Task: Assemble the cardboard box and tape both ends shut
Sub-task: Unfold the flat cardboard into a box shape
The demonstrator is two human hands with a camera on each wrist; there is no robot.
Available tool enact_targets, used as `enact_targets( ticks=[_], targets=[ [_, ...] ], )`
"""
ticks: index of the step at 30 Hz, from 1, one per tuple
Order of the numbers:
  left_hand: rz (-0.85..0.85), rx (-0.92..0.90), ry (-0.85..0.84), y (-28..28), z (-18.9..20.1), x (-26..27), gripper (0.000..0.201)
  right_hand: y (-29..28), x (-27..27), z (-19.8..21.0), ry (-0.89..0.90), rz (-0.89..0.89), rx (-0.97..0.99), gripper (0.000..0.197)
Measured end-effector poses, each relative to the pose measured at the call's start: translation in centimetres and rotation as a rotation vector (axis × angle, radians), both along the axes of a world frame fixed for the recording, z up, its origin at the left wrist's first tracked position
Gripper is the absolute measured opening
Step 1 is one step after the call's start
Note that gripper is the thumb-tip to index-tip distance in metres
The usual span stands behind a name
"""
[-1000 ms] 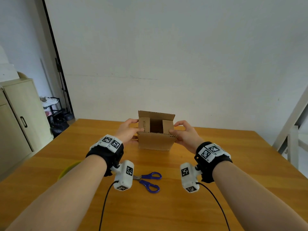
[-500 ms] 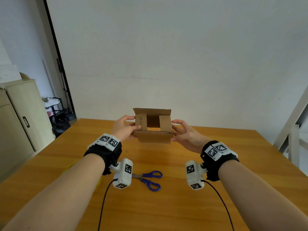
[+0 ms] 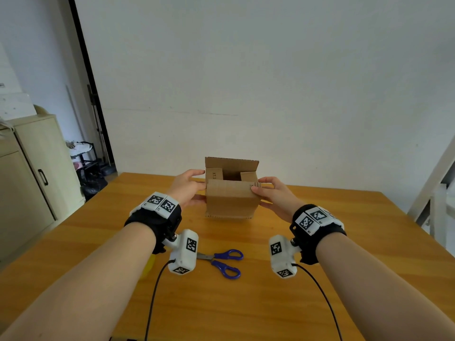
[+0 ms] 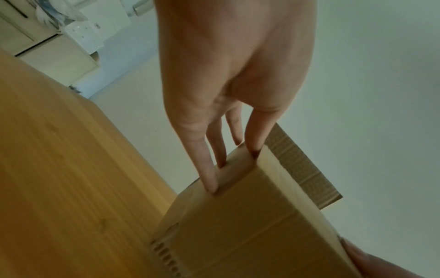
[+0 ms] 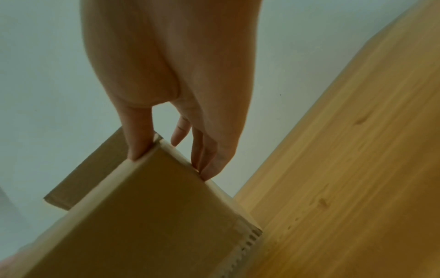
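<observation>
A small brown cardboard box is held between my two hands low over the wooden table, with its top flaps standing open and its near wall facing me. My left hand grips its left side, fingers long against the cardboard. My right hand grips the right side, thumb on the near top corner and fingers along the side wall. The far flap stands upright. The bottom end of the box is hidden from me.
Blue-handled scissors lie on the table near me, between my wrists. A yellow object peeks out beneath my left forearm. A beige cabinet stands off the table's left edge, a white frame off its right.
The box was raised and tipped so I looked through its open end. Both hands have turned it upright and brought it down closer to the table and to me.
</observation>
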State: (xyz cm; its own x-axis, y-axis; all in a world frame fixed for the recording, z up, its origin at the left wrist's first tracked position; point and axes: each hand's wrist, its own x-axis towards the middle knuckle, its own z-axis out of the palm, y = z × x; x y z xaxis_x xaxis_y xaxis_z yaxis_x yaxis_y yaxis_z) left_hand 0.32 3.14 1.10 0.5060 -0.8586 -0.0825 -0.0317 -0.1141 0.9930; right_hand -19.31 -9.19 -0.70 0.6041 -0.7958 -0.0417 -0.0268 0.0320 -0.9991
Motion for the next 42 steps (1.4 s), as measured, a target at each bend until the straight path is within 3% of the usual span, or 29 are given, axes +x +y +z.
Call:
enact_targets(
  ticks=[6, 10, 13, 16, 19, 22, 26, 31, 36, 42],
  targets=[
    [-0.079, 0.116, -0.022, 0.4, 1.1, -0.6, 0.066, -0.1, 0.8, 0.4, 0.159, -0.036, -0.012, 0.046],
    [-0.117, 0.179, -0.151, 0.5, 0.9, -0.7, 0.082, 0.2, 1.1, 0.6, 0.234, -0.029, -0.027, 0.052],
    [-0.101, 0.162, -0.180, 0.4, 0.7, -0.6, 0.070, 0.1, 1.4, 0.4, 0.238, -0.031, -0.051, 0.059],
    [-0.090, 0.163, -0.267, 0.2, 0.6, -0.5, 0.045, 0.2, 1.7, 0.2, 0.262, -0.061, -0.110, 0.063],
    [-0.079, 0.161, -0.325, -0.1, 0.4, -0.7, 0.027, 0.3, 2.2, 0.0, 0.413, -0.124, -0.442, 0.063],
    [-0.060, 0.164, -0.344, -0.3, 0.2, -0.7, 0.026, 0.9, 2.9, 0.3, 0.579, -0.089, -0.839, 0.056],
    [-0.044, 0.165, -0.328, -0.5, 0.1, -0.7, 0.026, 2.3, 4.0, 0.8, 0.716, 0.095, -1.040, 0.047],
    [-0.049, 0.186, -0.331, -0.3, 0.2, -0.6, 0.021, 2.9, 4.5, 0.4, 0.803, 0.149, -1.112, 0.053],
    [-0.090, 0.260, -0.304, 1.8, -0.4, 0.9, 0.042, 3.2, 4.4, 0.7, 0.844, 0.153, -1.135, 0.049],
    [-0.051, 0.555, -0.521, 6.0, -2.3, 3.3, 0.022, 3.9, 4.2, 1.4, 0.821, 0.133, -1.052, 0.047]
  ],
)
